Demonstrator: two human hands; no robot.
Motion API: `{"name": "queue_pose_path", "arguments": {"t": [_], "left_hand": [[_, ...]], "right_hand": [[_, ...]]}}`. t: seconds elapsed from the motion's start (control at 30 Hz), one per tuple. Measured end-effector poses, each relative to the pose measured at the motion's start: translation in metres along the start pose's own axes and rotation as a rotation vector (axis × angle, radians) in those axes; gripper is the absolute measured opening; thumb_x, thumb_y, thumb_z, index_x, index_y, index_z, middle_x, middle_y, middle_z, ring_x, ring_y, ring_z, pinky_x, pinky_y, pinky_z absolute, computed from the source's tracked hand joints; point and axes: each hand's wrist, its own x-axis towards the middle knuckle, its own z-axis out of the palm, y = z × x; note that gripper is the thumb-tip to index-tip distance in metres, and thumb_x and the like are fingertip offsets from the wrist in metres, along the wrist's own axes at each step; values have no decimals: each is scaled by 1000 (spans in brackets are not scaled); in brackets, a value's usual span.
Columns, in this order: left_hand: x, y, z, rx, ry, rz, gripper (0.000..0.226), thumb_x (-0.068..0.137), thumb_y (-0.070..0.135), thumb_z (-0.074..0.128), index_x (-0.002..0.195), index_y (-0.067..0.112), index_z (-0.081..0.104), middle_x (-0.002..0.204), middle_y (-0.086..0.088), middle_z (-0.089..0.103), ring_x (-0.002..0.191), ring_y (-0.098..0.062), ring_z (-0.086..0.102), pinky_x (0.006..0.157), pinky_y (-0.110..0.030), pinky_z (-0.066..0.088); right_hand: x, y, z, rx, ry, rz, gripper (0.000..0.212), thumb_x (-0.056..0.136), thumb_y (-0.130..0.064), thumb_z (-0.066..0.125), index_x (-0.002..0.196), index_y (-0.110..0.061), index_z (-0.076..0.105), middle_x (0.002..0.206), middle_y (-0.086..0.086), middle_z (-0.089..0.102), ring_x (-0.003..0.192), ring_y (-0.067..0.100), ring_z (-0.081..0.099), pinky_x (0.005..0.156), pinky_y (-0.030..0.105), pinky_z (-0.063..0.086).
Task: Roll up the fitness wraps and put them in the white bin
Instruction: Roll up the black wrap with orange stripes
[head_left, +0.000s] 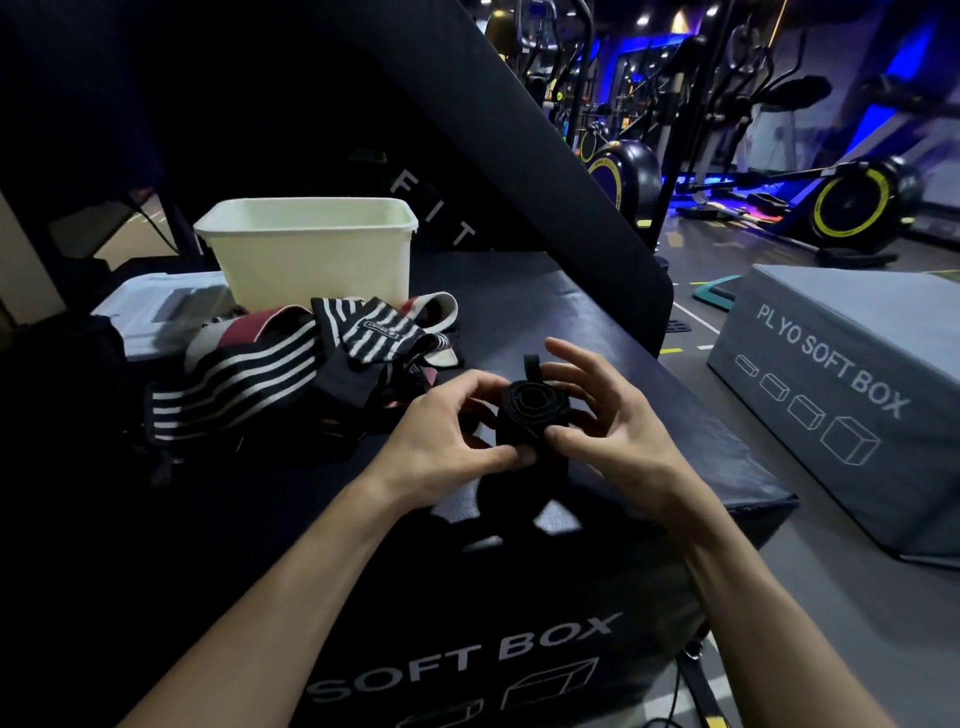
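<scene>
A rolled black wrap (535, 410) is pinched between the left hand (441, 441) and right hand (613, 421), fingers curled around it, in front of the white bin (311, 249); striped wraps (291, 358) are piled just before the bin.

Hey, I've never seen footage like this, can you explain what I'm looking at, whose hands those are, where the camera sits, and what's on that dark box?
There is no machine here. A person wears a camera on the head, so this single view looks forward and down at their own bare arms. The left hand and right hand together hold a black rolled wrap, seen end-on as a spiral. They work over a dark soft box in a gym. On it lie unrolled striped wraps in a loose pile, and behind them stands the white bin. A grey soft box sits on the floor to the right.
</scene>
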Motion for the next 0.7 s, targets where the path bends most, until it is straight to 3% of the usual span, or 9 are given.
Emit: {"name": "queue_pose_path", "arguments": {"t": [0.17,0.37,0.53,0.63,0.7], "left_hand": [[7,0,0,75,-35,-4,64,60,46,92,116,27,67,105,11,76,96,-7,72,89,-35,59],[10,14,9,214,45,-12,51,64,34,90,108,27,63,90,13,74,82,2,69,79,-24,56],[11,17,18,245,131,-67,63,52,65,72,102,29,59,86,13,72,81,1,68,74,-20,53],[10,14,21,300,159,-40,67,52,68,69,105,28,58,92,12,71,86,-5,68,79,-25,54],[8,14,24,307,173,-17,64,54,64,70,106,29,58,92,12,70,86,-5,67,79,-28,54]], "right_hand": [[0,6,0,77,49,-12,73,75,-6,76,141,-27,52,130,6,60,124,17,61,96,27,50],[-6,9,2,183,114,27,59,78,-10,80,134,-17,60,116,3,68,117,17,66,97,30,51],[-15,2,5,90,104,28,61,82,-20,80,138,-21,57,132,-6,67,130,12,59,106,38,48],[-18,1,3,-21,70,39,60,85,-21,83,138,-28,58,134,-13,66,129,9,58,102,47,54],[-19,-1,-1,32,45,50,57,86,-13,80,138,-24,60,133,-8,67,126,13,61,98,43,57]]}}
